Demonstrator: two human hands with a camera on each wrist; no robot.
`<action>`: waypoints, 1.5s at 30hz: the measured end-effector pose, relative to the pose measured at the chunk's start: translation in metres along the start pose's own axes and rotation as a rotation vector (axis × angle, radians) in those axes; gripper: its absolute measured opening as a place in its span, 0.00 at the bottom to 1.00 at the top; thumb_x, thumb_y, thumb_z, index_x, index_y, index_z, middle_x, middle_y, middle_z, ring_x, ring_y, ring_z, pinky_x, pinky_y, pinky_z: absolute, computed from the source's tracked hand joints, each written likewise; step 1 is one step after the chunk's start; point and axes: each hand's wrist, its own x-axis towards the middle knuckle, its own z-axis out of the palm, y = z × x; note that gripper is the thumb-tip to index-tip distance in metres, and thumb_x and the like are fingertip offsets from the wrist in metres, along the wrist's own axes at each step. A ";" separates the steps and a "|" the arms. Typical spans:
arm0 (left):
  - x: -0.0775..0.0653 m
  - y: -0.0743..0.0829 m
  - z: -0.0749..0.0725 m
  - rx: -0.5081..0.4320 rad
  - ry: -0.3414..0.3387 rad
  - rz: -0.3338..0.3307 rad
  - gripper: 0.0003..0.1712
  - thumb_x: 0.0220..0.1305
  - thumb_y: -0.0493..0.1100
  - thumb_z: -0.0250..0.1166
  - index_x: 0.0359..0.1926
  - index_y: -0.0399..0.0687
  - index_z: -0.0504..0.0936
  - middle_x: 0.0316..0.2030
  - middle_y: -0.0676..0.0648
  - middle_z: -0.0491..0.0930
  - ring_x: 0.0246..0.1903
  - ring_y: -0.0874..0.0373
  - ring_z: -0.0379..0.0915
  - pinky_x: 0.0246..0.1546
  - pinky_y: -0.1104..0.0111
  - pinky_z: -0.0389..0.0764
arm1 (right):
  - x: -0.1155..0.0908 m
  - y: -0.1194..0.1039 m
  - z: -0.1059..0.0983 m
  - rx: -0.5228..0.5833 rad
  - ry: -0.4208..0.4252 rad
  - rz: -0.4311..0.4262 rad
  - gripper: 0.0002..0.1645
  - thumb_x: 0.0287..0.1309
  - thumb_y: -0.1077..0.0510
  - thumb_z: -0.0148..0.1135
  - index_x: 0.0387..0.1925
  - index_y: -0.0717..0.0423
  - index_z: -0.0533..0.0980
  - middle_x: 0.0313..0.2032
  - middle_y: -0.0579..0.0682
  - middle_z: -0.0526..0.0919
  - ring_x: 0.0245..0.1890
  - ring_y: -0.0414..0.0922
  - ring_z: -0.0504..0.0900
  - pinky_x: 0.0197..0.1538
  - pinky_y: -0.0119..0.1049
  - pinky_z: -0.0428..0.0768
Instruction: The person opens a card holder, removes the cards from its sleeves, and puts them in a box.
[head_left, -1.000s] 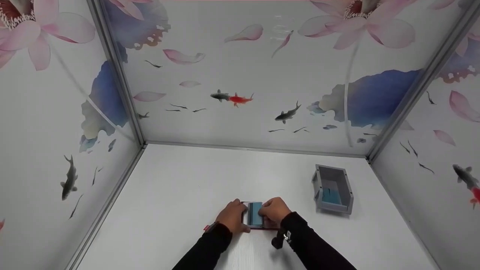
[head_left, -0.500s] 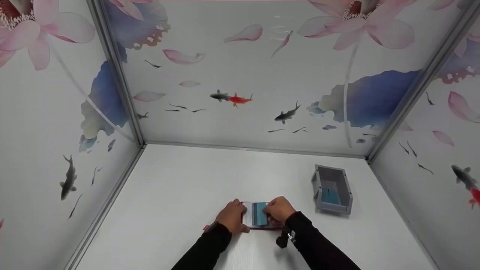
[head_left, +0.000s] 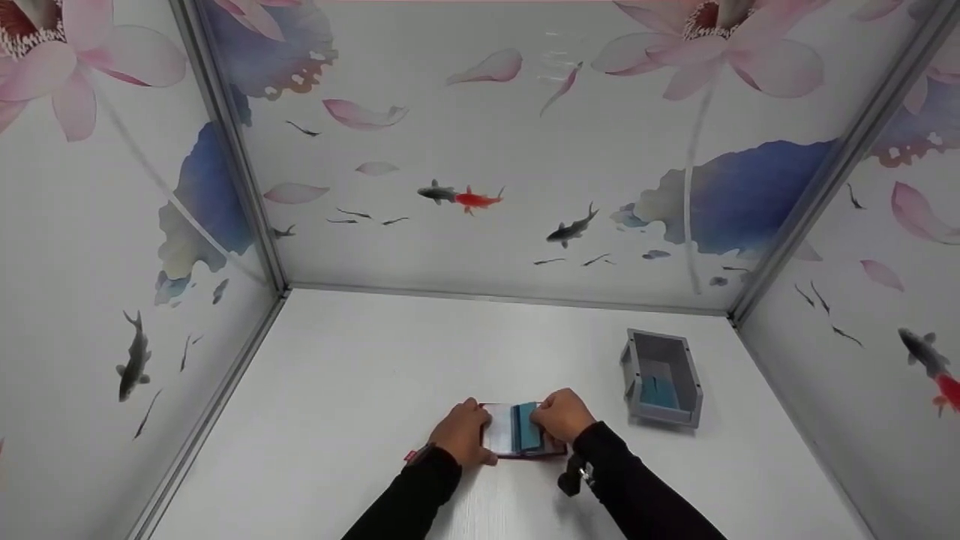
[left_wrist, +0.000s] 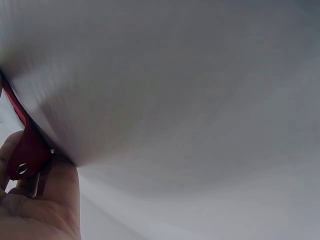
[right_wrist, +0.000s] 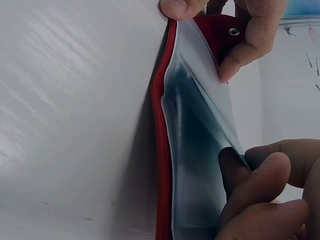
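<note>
A red card holder (head_left: pixel 498 429) with clear plastic sleeves lies spread on the white table. My left hand (head_left: pixel 457 435) grips its left edge, thumb at the near side and fingers at the far side. The holder's snap tab (left_wrist: pixel 31 156) shows by those fingers in the left wrist view. A blue card (head_left: pixel 528 427) stands tilted over the sleeves. My right hand (head_left: pixel 564 417) pinches the card's right edge between thumb and forefinger. In the right wrist view, the right fingers (right_wrist: pixel 265 180) hold the raised edge, and part of the card is behind clear plastic.
A grey plastic bin (head_left: pixel 664 414) stands to the right, behind the right hand, with a blue card (head_left: pixel 658 391) inside. Printed white panels with metal frames enclose the table at the back and both sides.
My right hand has moved a little to the right with the blue card, which now leans more steeply. More of the pale sleeve shows at left. The left hand stays put.
</note>
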 end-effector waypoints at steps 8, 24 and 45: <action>0.001 -0.003 0.004 0.001 0.004 0.017 0.33 0.51 0.47 0.94 0.54 0.41 0.88 0.48 0.48 0.80 0.50 0.51 0.79 0.53 0.61 0.85 | 0.000 0.000 -0.006 -0.001 0.019 -0.009 0.31 0.68 0.65 0.66 0.13 0.44 0.63 0.13 0.39 0.66 0.16 0.38 0.67 0.23 0.32 0.66; -0.002 -0.008 0.003 0.001 0.063 0.091 0.31 0.50 0.46 0.94 0.49 0.40 0.87 0.44 0.48 0.78 0.45 0.52 0.76 0.46 0.59 0.83 | -0.006 -0.017 -0.029 -0.014 0.058 -0.021 0.24 0.69 0.65 0.64 0.16 0.47 0.71 0.14 0.41 0.68 0.16 0.39 0.67 0.24 0.33 0.67; -0.003 0.003 -0.001 -0.009 0.029 0.019 0.32 0.48 0.45 0.95 0.50 0.40 0.89 0.44 0.49 0.79 0.48 0.50 0.79 0.51 0.60 0.85 | -0.006 -0.029 -0.095 -0.111 0.171 -0.029 0.26 0.74 0.59 0.65 0.17 0.47 0.69 0.17 0.41 0.68 0.18 0.41 0.68 0.27 0.35 0.68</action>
